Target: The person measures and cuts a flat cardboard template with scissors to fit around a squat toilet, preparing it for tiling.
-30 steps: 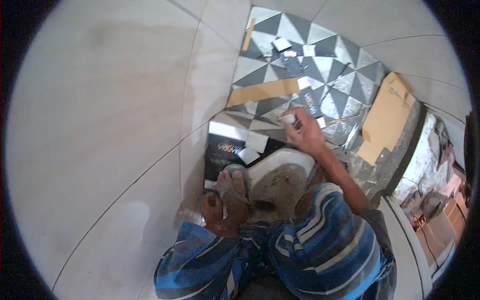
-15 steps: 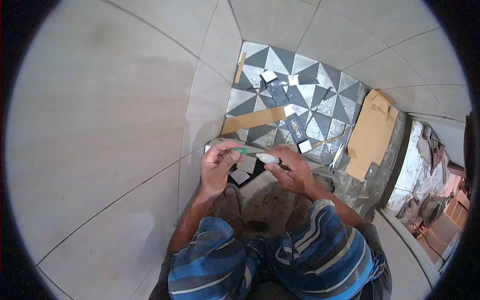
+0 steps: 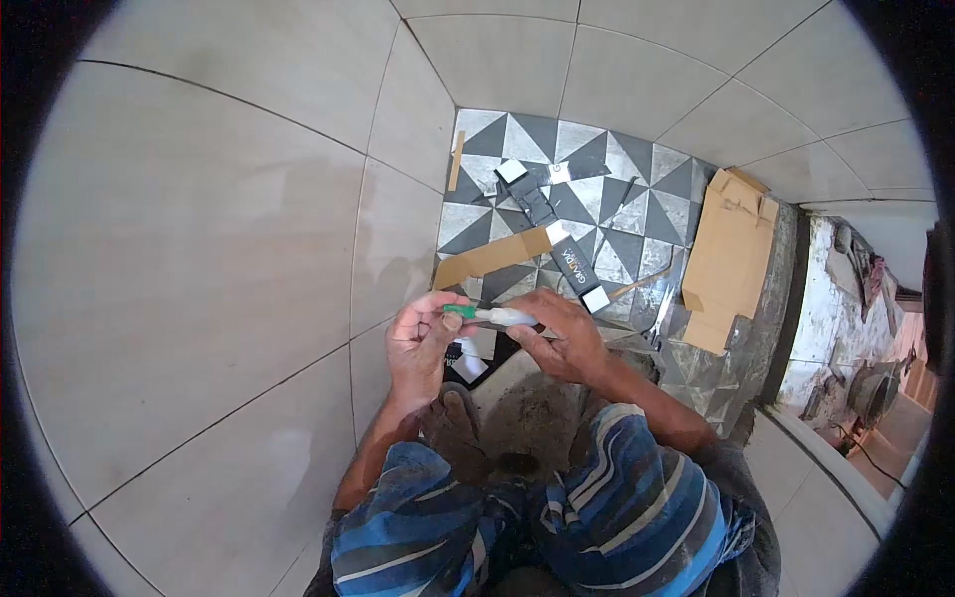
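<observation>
Between the thumb and fingers of my left hand (image 3: 420, 343) is a small green piece (image 3: 460, 310). My right hand (image 3: 562, 336) grips a small white bottle (image 3: 509, 316), its narrow tip pointing left and meeting the green piece, or very close to it. Both hands are above my knees' far side, over a dusty pale surface (image 3: 512, 383). A black and white printed piece (image 3: 468, 360) lies below my left hand.
Patterned grey and white floor tiles (image 3: 587, 189) lie ahead, with a brown cardboard strip (image 3: 492, 257), a black printed box piece (image 3: 575, 264) and a large cardboard sheet (image 3: 731, 254). Pale tiled walls (image 3: 249, 239) rise at the left and back.
The white bottle has moved left, so its tip is now at the green piece; the hands are closer together. The whole view has shifted a little.
</observation>
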Demonstrator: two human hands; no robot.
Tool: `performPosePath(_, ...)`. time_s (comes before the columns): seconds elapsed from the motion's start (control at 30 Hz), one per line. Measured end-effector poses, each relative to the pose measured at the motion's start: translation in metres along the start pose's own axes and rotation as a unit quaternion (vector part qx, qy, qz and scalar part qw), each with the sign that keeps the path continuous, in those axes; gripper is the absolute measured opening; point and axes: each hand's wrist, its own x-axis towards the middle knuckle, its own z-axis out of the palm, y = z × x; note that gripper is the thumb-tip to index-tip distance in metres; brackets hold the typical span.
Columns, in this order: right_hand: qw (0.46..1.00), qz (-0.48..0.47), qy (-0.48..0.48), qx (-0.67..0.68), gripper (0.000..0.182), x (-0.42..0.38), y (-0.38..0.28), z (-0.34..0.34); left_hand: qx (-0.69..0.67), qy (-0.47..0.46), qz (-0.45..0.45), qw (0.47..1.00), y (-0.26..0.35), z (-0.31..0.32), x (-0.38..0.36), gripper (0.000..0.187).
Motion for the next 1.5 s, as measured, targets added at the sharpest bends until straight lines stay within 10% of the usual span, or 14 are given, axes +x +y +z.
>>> performPosePath(0.53,0.996,-0.039,-0.076,0.040,0.029,0.047,0.002,-0.029,0.291,-0.052,0.122,0.948,0.040,0.008,0.020,0.020)
performPosePath(0.97,0.997,-0.061,-0.034,-0.029,0.030,0.032,0.002,-0.023,0.329,0.040,-0.043,0.943,0.041,0.014,0.010,0.014)
performPosePath(1.13,0.894,0.229,-0.177,0.342,0.031,0.018,0.022,-0.017,0.354,-0.071,0.054,0.931,0.041,0.011,0.010,0.011)
performPosePath(1.5,0.997,-0.027,-0.020,0.071,0.033,0.017,0.007,0.001,0.404,-0.073,-0.082,0.908,0.045,0.000,0.007,0.027)
